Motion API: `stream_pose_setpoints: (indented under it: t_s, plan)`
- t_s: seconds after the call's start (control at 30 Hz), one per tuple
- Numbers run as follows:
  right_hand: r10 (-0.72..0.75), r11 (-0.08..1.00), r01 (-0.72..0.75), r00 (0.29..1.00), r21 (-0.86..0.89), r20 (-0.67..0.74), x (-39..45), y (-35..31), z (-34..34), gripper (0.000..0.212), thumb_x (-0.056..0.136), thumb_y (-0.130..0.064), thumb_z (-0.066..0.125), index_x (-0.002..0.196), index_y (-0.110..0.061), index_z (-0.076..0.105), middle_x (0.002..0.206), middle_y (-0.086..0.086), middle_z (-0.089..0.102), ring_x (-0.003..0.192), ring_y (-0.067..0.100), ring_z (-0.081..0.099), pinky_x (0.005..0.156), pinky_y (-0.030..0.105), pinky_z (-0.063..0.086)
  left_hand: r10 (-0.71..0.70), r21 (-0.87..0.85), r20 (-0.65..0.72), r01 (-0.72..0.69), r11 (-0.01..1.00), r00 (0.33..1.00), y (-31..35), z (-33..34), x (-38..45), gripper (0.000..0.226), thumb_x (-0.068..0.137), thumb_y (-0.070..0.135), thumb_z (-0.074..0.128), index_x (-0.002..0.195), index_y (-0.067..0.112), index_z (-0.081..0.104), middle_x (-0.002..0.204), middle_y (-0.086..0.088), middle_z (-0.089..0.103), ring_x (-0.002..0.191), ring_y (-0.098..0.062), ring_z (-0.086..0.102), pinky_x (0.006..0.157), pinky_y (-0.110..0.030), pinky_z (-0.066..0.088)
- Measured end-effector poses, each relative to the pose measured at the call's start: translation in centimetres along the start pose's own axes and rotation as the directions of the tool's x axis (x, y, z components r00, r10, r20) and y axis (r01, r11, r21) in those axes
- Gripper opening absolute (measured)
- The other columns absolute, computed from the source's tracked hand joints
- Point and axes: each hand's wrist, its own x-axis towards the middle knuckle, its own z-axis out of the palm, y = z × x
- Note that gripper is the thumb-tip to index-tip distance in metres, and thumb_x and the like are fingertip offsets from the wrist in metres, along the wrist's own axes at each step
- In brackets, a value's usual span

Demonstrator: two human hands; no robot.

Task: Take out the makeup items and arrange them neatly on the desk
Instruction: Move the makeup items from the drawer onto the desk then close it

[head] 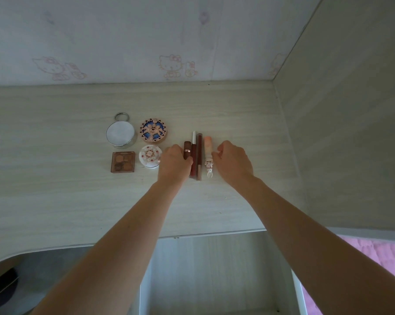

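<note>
On the table (55,196), the brown lipstick (187,150) is gripped by the left hand (174,163); the peach tube (207,148) is pinched by the right hand (234,163). Light, rigid, roll-prone tubes are best held mid-barrel. Compacts (153,129) lie beyond.

Left hand (174,161) grips brown lipstick (187,150), lying flat. Just right of that grip: 3 slim tubes (197,155), parallel, touching. Right hand (234,162) pinches peach tube (207,148). Left of left hand: white floral compact (149,155), blue-gold compact (154,130), mirror-lid jar (120,133), brown eyeshadow palette (123,161), 2x2 grid.
</note>
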Motion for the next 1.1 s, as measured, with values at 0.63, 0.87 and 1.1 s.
stream_pose_setpoints:
  t_s: [0.63, 0.87, 1.1]
  plan:
    - [-0.344, 0.883, 0.358, 0.933, -0.303, 0.100, -19.6, 10.0, 2.1, 0.035, 0.098, -0.023, 0.043, 0.130, -0.010, 0.045, 0.128, 0.007, 0.052, 0.125, 0.024, 0.042, 0.092, 0.035, 0.044, 0.328, 0.372, -0.099, -0.271, 0.888, 0.939, -4.7, 3.4, -22.8, 0.034, 0.087, 0.012, 0.059, 0.120, 0.005, 0.058, 0.109, -0.011, 0.066, 0.110, -0.030, 0.054, 0.083, -0.041, 0.049]
    - [-0.378, 0.878, 0.404, 0.914, -0.256, 0.145, -28.5, 14.9, 4.9, 0.039, 0.098, -0.025, 0.044, 0.134, -0.011, 0.044, 0.132, 0.005, 0.052, 0.128, 0.023, 0.041, 0.093, 0.034, 0.044, 0.341, 0.354, -0.083, -0.292, 0.889, 0.936, -7.7, 7.5, -33.6, 0.034, 0.093, 0.018, 0.058, 0.124, 0.004, 0.059, 0.114, -0.012, 0.066, 0.111, -0.026, 0.059, 0.092, -0.036, 0.049]
    - [-0.333, 0.882, 0.410, 0.891, -0.232, 0.309, -34.1, 18.4, 8.6, 0.045, 0.099, -0.034, 0.043, 0.139, -0.013, 0.038, 0.138, 0.003, 0.047, 0.133, 0.019, 0.036, 0.097, 0.031, 0.041, 0.340, 0.367, 0.072, -0.341, 0.865, 0.938, -12.2, 10.7, -39.1, 0.035, 0.093, 0.018, 0.058, 0.125, 0.005, 0.057, 0.118, -0.011, 0.064, 0.116, -0.030, 0.057, 0.097, -0.038, 0.046]
